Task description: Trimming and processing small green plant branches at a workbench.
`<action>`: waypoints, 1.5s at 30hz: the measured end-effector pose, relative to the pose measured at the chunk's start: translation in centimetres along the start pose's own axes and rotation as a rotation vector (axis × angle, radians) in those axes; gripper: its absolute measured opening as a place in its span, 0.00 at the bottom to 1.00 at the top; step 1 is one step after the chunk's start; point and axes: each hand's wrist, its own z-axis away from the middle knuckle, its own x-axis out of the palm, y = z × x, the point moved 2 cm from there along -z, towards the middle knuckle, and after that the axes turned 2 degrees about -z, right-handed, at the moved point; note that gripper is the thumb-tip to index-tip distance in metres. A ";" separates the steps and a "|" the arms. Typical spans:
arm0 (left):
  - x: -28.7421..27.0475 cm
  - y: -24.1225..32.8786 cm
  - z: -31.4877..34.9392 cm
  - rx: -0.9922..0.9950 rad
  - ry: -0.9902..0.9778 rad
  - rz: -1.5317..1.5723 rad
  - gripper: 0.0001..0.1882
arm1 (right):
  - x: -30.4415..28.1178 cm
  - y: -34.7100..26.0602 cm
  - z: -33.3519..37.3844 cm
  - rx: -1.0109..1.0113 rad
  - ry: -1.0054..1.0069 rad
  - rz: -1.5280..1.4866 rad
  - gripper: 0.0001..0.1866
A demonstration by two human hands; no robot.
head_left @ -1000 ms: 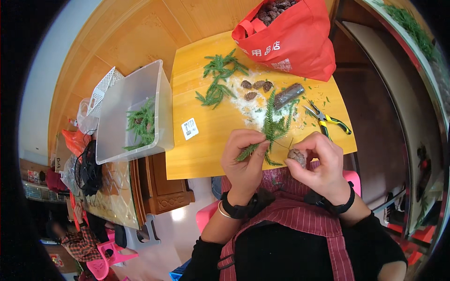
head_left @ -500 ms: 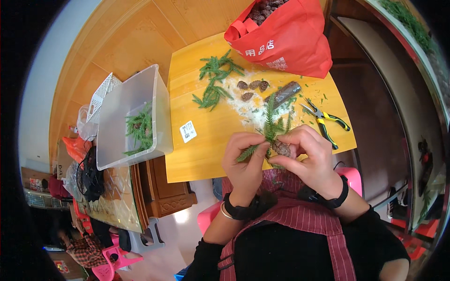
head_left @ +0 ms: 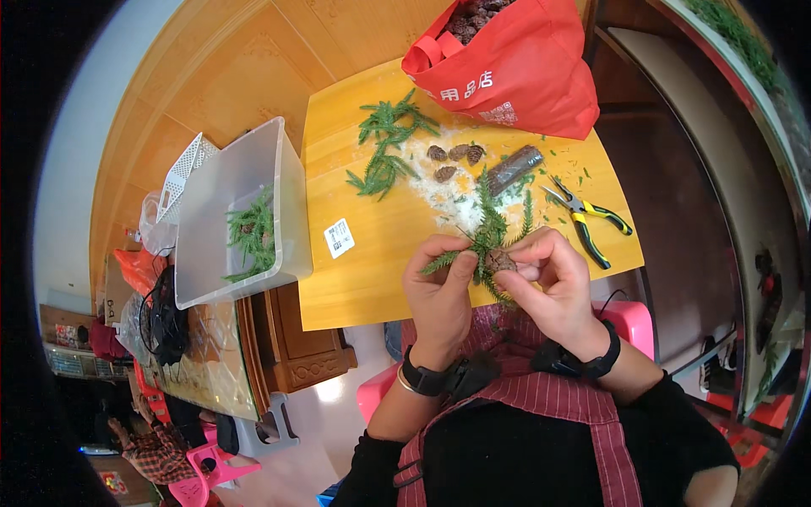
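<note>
Over the table's near edge, my left hand (head_left: 441, 287) pinches a green fir sprig (head_left: 492, 228) at its base. My right hand (head_left: 553, 275) is closed on a brown pine cone (head_left: 500, 260) set against the sprig's middle. Needled tips fan out above and below my fingers. What fastens the cone to the sprig is hidden. Beyond the hands lie several loose pine cones (head_left: 444, 173) and a dark wrapped roll (head_left: 516, 169). Pliers with yellow and black handles (head_left: 583, 215) rest, jaws apart, to the right of my right hand.
A red bag (head_left: 515, 72) full of pine cones stands at the table's back. Loose green sprigs (head_left: 389, 139) and a white label (head_left: 339, 238) lie on the yellow table (head_left: 363, 291). Left of it is a clear plastic bin (head_left: 291, 203) holding greenery. A pink stool (head_left: 629, 325) is beneath.
The sprig has turned between my fingers, its branches now spread wider. The pine cone has shifted slightly left, and my right fingers have curled in more. Both hands keep their hold.
</note>
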 end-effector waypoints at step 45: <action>0.2 0.6 -0.4 -0.115 -0.140 -0.166 0.15 | -0.8 -0.9 -0.6 -0.139 -0.043 0.392 0.13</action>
